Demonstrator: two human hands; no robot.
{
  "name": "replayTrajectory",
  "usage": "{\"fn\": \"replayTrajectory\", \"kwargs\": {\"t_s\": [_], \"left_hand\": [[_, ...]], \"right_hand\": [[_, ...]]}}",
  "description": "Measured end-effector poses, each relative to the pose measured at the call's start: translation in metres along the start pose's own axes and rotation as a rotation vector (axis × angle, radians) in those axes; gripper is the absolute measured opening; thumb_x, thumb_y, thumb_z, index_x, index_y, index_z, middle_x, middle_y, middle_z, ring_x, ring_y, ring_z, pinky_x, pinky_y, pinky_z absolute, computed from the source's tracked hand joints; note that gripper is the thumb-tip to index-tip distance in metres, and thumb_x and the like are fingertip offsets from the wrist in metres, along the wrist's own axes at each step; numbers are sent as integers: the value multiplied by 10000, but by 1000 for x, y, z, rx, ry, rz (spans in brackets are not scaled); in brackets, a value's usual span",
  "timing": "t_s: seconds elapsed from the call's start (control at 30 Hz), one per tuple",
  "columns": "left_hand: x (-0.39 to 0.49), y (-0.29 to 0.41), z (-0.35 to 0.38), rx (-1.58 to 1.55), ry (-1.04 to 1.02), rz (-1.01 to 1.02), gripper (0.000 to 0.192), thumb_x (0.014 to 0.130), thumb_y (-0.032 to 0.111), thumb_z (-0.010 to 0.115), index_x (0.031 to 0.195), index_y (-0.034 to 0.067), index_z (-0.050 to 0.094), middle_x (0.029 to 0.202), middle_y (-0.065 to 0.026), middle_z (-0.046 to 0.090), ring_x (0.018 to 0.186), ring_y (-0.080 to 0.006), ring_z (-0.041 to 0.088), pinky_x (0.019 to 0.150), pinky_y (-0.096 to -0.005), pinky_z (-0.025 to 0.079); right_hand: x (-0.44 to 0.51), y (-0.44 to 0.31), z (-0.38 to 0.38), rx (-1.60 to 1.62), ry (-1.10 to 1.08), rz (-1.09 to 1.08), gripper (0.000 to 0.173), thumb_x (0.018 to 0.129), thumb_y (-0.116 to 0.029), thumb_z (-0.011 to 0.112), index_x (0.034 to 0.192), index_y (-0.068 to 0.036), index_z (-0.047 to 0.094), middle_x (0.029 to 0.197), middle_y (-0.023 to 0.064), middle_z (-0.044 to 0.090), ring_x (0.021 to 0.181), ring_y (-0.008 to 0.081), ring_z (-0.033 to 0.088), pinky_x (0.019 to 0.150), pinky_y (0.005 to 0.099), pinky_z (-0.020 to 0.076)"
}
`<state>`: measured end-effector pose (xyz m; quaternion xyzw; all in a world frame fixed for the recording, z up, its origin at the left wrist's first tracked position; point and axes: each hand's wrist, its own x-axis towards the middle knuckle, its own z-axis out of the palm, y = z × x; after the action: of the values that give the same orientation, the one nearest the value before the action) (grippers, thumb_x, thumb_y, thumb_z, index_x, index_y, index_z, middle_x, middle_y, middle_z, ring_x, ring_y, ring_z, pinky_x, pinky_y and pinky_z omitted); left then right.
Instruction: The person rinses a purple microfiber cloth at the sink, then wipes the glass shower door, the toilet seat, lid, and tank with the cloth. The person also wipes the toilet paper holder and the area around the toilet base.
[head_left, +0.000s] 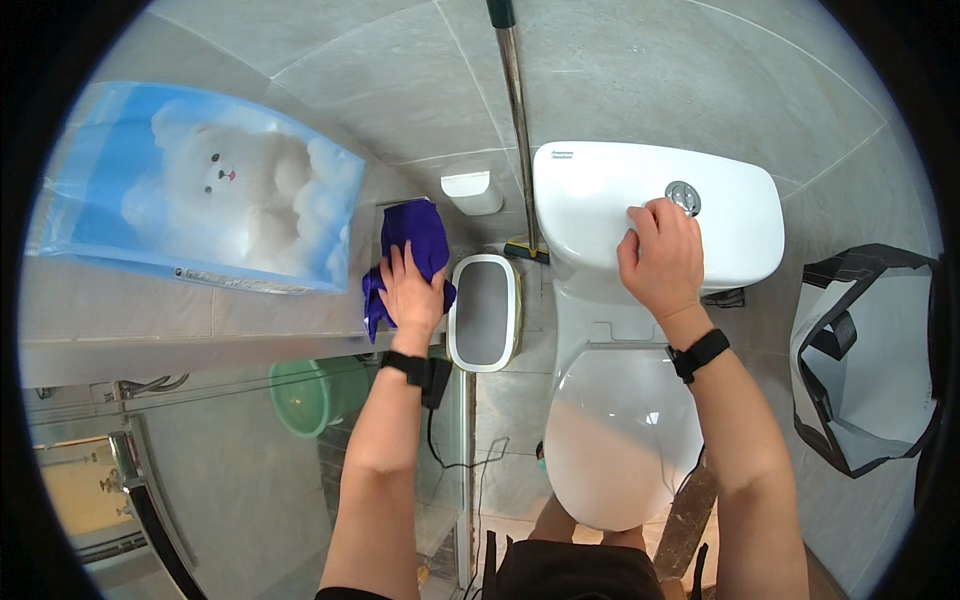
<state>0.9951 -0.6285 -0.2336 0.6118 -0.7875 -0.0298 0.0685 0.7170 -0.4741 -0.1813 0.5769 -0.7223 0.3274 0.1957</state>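
Note:
My left hand (414, 294) lies with its fingers spread on a purple cloth (415, 236), pressing it against the tiled ledge at the left. Part of the cloth hangs down beside my wrist. My right hand (664, 259) is over the white toilet tank lid (592, 199), fingers loosely curled and holding nothing. Its fingertips are beside the round chrome flush button (683, 198); whether they touch the lid is unclear. Below the tank, the toilet seat cover (622, 435) is down. Each wrist wears a black band, and a black box with a cable hangs by the left one.
A narrow waste bin (484, 313) stands between ledge and toilet. A metal-handled floor brush (516, 97) leans behind it. On the ledge lies a blue plastic pack (225, 187) with a dog picture. A green bucket (300, 397) is behind glass; an open bag (870, 360) is at right.

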Motion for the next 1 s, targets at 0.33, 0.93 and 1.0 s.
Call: {"fn": "replayTrajectory", "kwargs": {"t_s": [0.33, 0.93, 1.0], "left_hand": [[61, 23, 20, 457, -22, 326, 548, 778, 104, 643, 1304, 143, 493, 1537, -62, 75, 1376, -335, 184, 951, -578, 409], [-56, -24, -2, 233, 8, 301, 507, 653, 142, 754, 1118, 134, 553, 1434, -153, 316, 1291, -398, 331, 885, -556, 451], [-72, -28, -7, 201, 80, 326, 496, 667, 117, 731, 1126, 116, 543, 1391, -173, 367, 1255, -410, 368, 910, -502, 451]], "right_hand": [[-2, 2, 2, -21, 12, -18, 158, 660, -48, 598, 815, -66, 572, 823, 57, 491, 737, 212, 492, 618, 333, 372], [-3, 2, 0, 22, 6, -8, 133, 677, -73, 609, 795, -76, 548, 825, 56, 482, 753, 217, 484, 646, 341, 382], [-3, 3, 0, 17, 13, -10, 124, 681, -83, 610, 785, -81, 541, 823, 54, 478, 750, 216, 479, 642, 342, 380]]}}
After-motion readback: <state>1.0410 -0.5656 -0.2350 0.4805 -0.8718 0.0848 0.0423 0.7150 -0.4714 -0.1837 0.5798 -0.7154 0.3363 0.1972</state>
